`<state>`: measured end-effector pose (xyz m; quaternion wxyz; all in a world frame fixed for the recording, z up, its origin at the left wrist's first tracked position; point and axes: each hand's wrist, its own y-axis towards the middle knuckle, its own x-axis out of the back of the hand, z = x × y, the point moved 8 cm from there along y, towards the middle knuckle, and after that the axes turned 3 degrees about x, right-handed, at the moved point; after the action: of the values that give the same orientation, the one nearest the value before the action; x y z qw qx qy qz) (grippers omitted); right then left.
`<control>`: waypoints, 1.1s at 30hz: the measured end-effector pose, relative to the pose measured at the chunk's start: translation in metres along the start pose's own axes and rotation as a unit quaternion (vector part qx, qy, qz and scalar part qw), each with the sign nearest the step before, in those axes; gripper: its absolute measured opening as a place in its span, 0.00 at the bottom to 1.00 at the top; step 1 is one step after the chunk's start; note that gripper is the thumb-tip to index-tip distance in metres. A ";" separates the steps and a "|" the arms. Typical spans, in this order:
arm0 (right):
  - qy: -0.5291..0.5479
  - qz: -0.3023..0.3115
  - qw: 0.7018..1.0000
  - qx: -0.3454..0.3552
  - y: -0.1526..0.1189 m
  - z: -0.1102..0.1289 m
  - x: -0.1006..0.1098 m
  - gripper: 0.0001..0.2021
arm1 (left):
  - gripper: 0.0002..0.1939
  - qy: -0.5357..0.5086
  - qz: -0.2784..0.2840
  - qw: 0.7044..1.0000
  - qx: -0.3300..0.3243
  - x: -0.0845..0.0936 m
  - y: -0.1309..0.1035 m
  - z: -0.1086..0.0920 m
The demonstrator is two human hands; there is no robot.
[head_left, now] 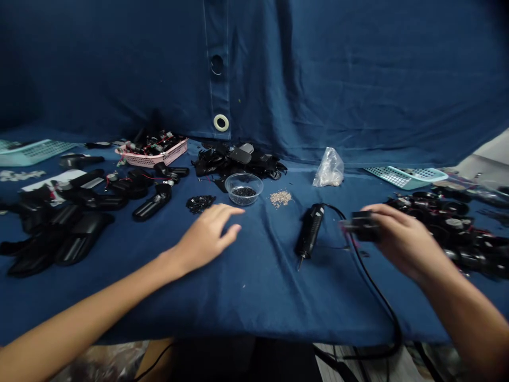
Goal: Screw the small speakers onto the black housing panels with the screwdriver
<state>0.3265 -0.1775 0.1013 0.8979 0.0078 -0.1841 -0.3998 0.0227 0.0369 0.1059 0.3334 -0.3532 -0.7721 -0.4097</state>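
Observation:
My left hand (pixel 209 236) hovers over the blue cloth with its fingers apart and nothing in them, just in front of a small pile of black parts (pixel 200 203) and a clear round tub (pixel 244 189) of small dark pieces. On the right, my right hand (pixel 405 239) is closed on a black part (pixel 365 226), blurred by motion, with thin wires at its left end. A black electric screwdriver (pixel 311 232) lies between my hands, its bit pointing toward me. Beside my right hand is a heap of round black parts (pixel 455 225).
Black housings (pixel 85 236) cover the left side. Behind them stands a pink basket (pixel 153 158) of wired parts. Small screws (pixel 280 198), a plastic bag (pixel 329 168) and a pile of black pieces (pixel 238 159) lie farther back. The screwdriver's cable (pixel 376 281) loops toward the front edge.

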 end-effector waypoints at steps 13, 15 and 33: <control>0.068 0.211 0.975 0.020 -0.051 0.042 -0.180 0.14 | 0.35 -0.090 0.028 0.995 0.026 -0.028 -0.025 -0.059; 0.018 0.205 0.976 0.069 -0.053 0.050 -0.183 0.14 | 0.35 -0.046 0.022 0.999 0.008 -0.027 -0.026 -0.062; -0.133 0.312 0.926 0.169 -0.059 0.045 -0.196 0.16 | 0.26 -0.193 0.015 0.967 0.165 -0.078 -0.036 0.022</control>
<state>0.1493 -0.0710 0.0699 0.9298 0.0482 -0.3599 -0.0602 0.0293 0.0199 0.0192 0.2380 -0.3776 -0.8733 -0.1953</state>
